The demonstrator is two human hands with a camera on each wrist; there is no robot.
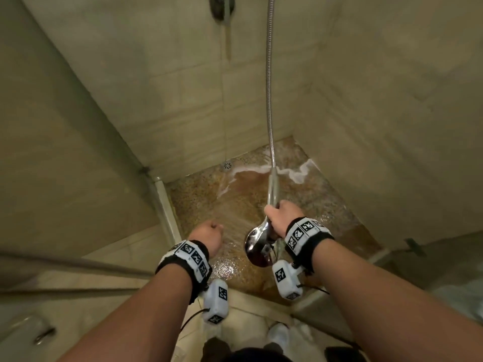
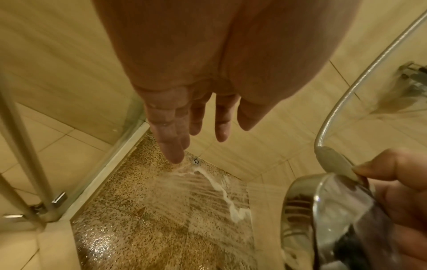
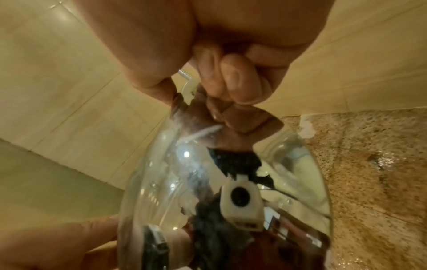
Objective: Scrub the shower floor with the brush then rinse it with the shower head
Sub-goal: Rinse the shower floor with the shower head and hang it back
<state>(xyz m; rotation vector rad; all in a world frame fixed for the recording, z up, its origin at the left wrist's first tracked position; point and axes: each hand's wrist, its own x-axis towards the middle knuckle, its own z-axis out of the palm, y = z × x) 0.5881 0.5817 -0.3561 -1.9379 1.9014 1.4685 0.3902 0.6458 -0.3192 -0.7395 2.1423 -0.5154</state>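
Right hand (image 1: 278,218) grips shower head (image 1: 257,245) handle; left hand (image 1: 207,237) just beside, fingers loose, empty.

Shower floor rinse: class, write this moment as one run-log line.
step: rinsing | right hand: grips shower head, spraying | left hand: open, empty | shower floor: wet, foam line near drain | brush: not seen

The speckled brown-and-tan stone shower floor (image 1: 243,202) fills the lower centre of the head view, wet and glistening. A wavy white line of foam (image 1: 295,172) crosses its upper part, and a small round metal drain (image 1: 227,165) sits at its upper left corner beside the wall.
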